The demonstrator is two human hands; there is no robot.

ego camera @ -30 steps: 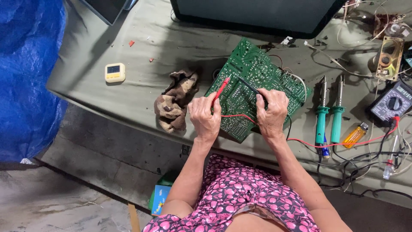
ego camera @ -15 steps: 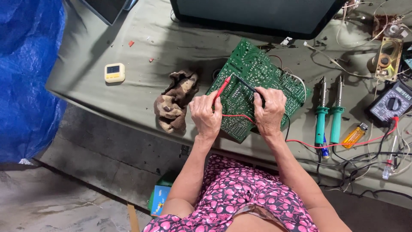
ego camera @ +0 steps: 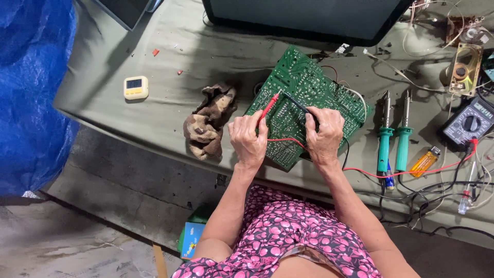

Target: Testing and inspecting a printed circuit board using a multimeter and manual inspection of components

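Observation:
A green circuit board (ego camera: 303, 87) lies solder-side up on the grey-green table (ego camera: 154, 108). My left hand (ego camera: 248, 139) grips a red test probe (ego camera: 268, 106) with its tip on the board. My right hand (ego camera: 323, 135) grips a black test probe (ego camera: 297, 104), also touching the board close to the red tip. A red lead (ego camera: 411, 174) runs right from under my hands to a dark multimeter (ego camera: 469, 123).
A crumpled brown rag (ego camera: 208, 122) lies left of the board. A small cream timer (ego camera: 136, 87) sits further left. Two green-handled soldering irons (ego camera: 392, 139), an orange lighter (ego camera: 425, 161), tangled wires and a speaker (ego camera: 464, 69) crowd the right. A dark screen (ego camera: 309, 15) stands behind. Blue tarp (ego camera: 31, 87) hangs left.
Both hands stay on the board with only slight shifts of the probe tips. Nothing else has moved.

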